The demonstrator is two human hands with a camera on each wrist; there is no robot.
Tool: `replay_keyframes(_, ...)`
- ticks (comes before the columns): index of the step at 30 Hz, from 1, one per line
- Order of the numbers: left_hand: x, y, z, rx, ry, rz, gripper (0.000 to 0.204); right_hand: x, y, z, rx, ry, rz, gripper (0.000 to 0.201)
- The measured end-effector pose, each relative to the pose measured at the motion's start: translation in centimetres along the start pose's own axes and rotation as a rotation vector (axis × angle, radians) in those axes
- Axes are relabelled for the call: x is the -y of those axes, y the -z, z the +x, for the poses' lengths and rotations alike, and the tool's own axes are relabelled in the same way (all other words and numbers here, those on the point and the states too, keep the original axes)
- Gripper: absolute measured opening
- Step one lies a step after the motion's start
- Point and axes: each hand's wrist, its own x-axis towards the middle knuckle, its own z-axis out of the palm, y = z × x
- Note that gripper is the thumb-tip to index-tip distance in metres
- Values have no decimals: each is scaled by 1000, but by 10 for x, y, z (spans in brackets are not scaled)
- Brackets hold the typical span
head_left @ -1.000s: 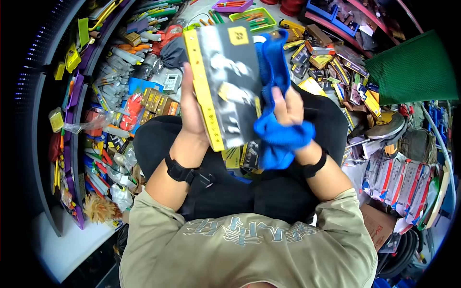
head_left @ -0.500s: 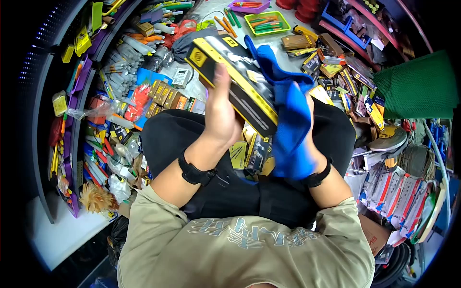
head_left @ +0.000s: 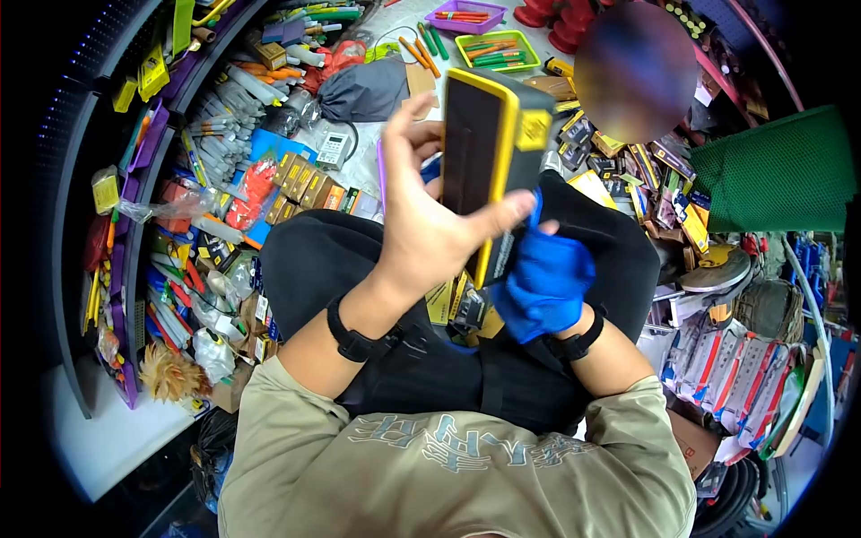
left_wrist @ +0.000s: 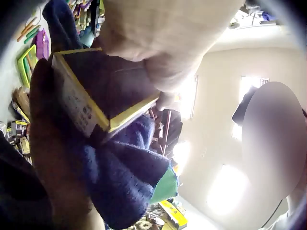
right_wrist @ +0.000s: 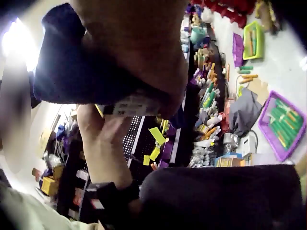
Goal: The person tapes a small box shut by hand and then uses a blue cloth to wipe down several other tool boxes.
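Note:
A black box with yellow edges point(head_left: 466, 148) stands tilted above the lap in the head view. My left hand point(head_left: 430, 211) grips it from the left, thumb across the near side and fingers at the far left side. A blue cloth point(head_left: 545, 282) is bunched in my right hand point(right_wrist: 139, 52), against the box's lower right part. The cloth covers most of that hand in the head view. In the left wrist view the cloth point(left_wrist: 127, 179) hangs under the box point(left_wrist: 105, 86), a green patch showing at its edge.
More small packages point(head_left: 471, 305) lie in the lap below the box. A green tray point(head_left: 498, 54) and a purple tray point(head_left: 465, 16) of pens stand ahead. Bagged pens point(head_left: 229, 139) crowd the left, a calculator point(head_left: 334, 150) nearby. Piled boxes and a green mesh roll point(head_left: 776, 170) are at right.
The box has turned from its picture face to a plain dark side and tilted more upright. The right hand and the cloth have gone lower, and the cloth is more bunched. A blurred head has appeared at upper right.

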Motion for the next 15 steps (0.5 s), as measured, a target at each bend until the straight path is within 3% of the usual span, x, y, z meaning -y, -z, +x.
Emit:
replay_keyframes(2, 9, 10, 9, -77, 15, 55, 103, -7, 24, 7, 28, 197, -666, 78)
replay_keyframes(3, 10, 11, 13, -148, 179, -111, 99, 10, 0, 5, 104, -11, -703, 96)
replay_keyframes(4, 7, 12, 17, -219, 344, -275, 95, 3, -8, 6, 79, 130, -677, 99)
replay_keyframes(5, -3, 15, 22, -235, 436, -330, 86, 2, -3, 9, 84, 380, -945, 100)
replay_keyframes(6, 38, 34, 28, -212, 564, -524, 69, 3, 3, 14, 86, 634, -1208, 101)
replay_keyframes(8, 35, 52, 27, 158, 794, -1174, 59, 23, -7, 19, 102, 865, -1425, 95)
replay_keyframes(9, 40, 46, 19, -47, 667, -893, 58, 27, -11, 18, 56, 835, -1333, 81)
replay_keyframes(10, 27, 39, 16, -47, 670, -891, 58, 39, -11, 18, 71, 927, -1448, 65)
replay_keyframes(12, -1, 30, 13, -204, 907, -775, 56, 45, 9, 21, 13, 1031, -1340, 54)
replay_keyframes(13, 16, 28, 18, -105, 940, -1094, 56, 45, 9, 16, -129, 997, -1028, 49)
replay_keyframes(14, 12, 28, 17, -152, 960, -865, 57, 46, 5, 11, -259, 947, -715, 45)
replay_keyframes(15, 17, 30, 19, -177, 970, -930, 57, 55, 11, 12, -260, 945, -711, 45)
